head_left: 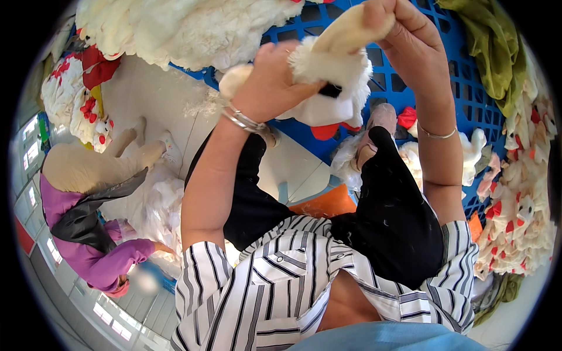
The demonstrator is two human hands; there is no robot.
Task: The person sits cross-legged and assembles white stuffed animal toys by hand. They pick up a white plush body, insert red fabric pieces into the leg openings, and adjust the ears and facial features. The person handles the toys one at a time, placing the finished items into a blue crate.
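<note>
Up in front of me hangs a white fluffy plush animal piece point(355, 82) with long cream ears, a black patch and red parts at its lower edge. My left hand point(275, 82) wraps round its left side, fingers closed on the plush. One cream ear point(348, 32) stretches toward the upper right, pinched near its tip between the fingers of my right hand point(413, 44). The other ear point(234, 82) shows partly behind my left hand. Whether the plush is stuffed, I cannot tell.
Blue plastic lattice crating point(380, 67) lies beneath the plush. White furry pieces point(170, 29) are heaped at upper left, and many plush toys point(515, 228) at right beside green cloth point(489, 41). A person in purple point(96, 234) bends over plastic bags point(161, 205) at left.
</note>
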